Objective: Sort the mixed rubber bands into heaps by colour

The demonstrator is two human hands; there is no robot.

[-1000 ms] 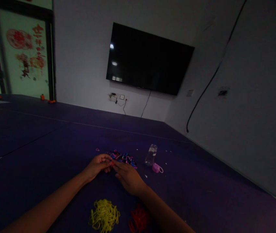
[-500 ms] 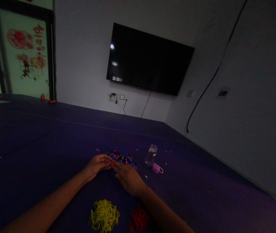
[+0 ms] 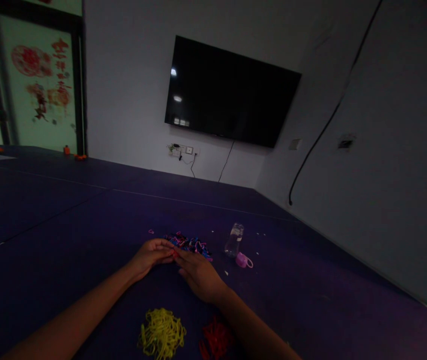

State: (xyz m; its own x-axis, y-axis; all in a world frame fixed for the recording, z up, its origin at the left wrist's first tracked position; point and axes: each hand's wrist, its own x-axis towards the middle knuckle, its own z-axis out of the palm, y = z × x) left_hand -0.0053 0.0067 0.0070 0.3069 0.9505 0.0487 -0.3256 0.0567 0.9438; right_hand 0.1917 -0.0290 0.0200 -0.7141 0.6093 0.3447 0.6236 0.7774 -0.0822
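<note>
My left hand (image 3: 153, 256) and my right hand (image 3: 200, 275) meet at the fingertips, at the near edge of a pile of blue, pink and dark rubber bands (image 3: 194, 244). Between the fingertips shows a bit of red band (image 3: 175, 254), pinched by both hands; most of it is hidden by the fingers. Closer to me lies a heap of yellow rubber bands (image 3: 162, 332). Beside it, partly behind my right forearm, is a heap of red rubber bands (image 3: 215, 339).
Right of the mixed pile a clear bottle (image 3: 234, 240) lies near a pink cap with a loop (image 3: 242, 260). A single pink band (image 3: 150, 231) and small white scraps (image 3: 226, 273) are scattered on the purple surface (image 3: 66, 230). A television (image 3: 232, 92) hangs on the wall.
The hands stay in almost the same place, fingertips together. The red bit between them has shifted very slightly. The heaps and the bottle have not moved.
</note>
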